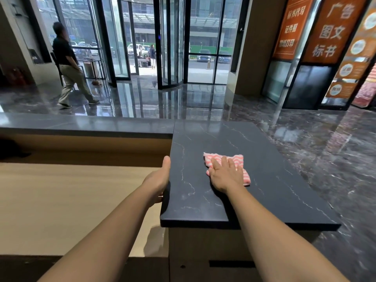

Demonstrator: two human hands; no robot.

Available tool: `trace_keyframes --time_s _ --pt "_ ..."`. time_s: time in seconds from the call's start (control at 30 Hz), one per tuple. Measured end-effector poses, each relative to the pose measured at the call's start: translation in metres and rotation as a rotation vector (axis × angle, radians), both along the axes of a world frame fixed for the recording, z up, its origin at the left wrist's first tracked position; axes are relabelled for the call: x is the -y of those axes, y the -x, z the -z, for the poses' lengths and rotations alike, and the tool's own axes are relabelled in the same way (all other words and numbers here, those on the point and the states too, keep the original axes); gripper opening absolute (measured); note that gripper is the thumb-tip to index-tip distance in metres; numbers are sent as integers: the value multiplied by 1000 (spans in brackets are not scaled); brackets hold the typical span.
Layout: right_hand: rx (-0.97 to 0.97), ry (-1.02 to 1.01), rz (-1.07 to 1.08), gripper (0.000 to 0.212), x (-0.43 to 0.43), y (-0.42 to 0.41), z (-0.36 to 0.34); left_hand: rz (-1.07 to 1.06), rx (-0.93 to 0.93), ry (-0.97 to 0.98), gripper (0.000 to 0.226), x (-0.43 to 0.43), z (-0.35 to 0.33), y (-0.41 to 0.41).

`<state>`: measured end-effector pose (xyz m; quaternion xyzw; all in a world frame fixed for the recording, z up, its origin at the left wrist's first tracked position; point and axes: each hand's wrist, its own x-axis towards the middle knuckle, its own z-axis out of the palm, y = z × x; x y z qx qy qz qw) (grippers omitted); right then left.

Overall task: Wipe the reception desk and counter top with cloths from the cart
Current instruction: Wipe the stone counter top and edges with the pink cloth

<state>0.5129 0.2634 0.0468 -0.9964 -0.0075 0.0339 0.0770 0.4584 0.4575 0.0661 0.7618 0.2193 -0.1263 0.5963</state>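
Dark marble surface carries the pink striped cloth, pressed flat under the right hand, fingers spread; the left hand clasps the edge, likely for bracing.

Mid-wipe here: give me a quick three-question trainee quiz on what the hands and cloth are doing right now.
1. True or false: the right hand lies flat on the striped cloth.
2. Which surface is the cloth on? A) the pale wooden desk B) the dark marble counter top C) the floor
3. Fill in: the left hand grips the counter top's ____ edge.

Key: 1 true; 2 B; 3 left.
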Motion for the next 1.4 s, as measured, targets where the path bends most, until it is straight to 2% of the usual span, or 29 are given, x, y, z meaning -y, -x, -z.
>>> trace_keyframes --time_s 0.33,0.6,0.77,1.03,1.27,1.4 --pt "21 -26 -330 55 -98 65 4 -50 27 -64 83 5 2 9" --pt "28 -28 -477 51 -71 71 6 -23 -17 -105 86 9 3 25" --pt "15 -16 -392 53 -22 62 4 -11 -65 -221 88 16 -2 26" --pt "-5 12 -110 54 82 48 2 -18 -122 -265 103 21 0 21" --pt "18 -21 33 51 45 65 2 -23 -125 -255 102 21 -1 29" --pt "66 -44 -27 52 -11 89 3 -24 -99 -212 102 20 1 34"
